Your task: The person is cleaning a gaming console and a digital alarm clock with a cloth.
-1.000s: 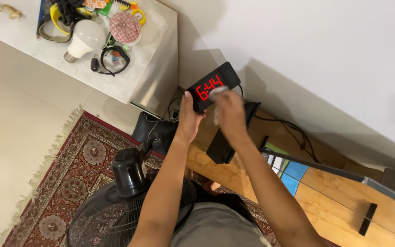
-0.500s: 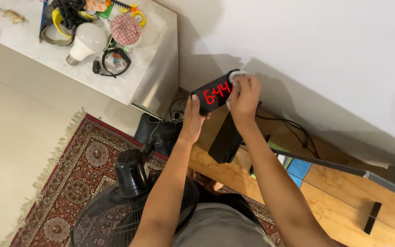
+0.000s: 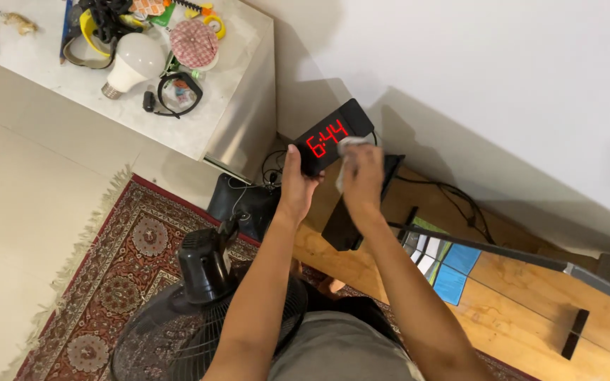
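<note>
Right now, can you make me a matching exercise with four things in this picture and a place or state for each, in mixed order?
Things:
1. clock
2. bulb
3. fan
4. cloth

Places or states:
A. lies on the white counter
B. stands on the patterned rug
C. gripped at its end by the left hand
D. held in the right hand against the clock

Pairs: 1-C, 2-A, 3-B, 4-D

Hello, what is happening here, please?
A person stands over a wooden desk and holds a black digital clock with red glowing digits. The left hand grips the clock's lower end, while the right hand presses a small pale cloth against its front. A black fan stands on the patterned rug below.
</note>
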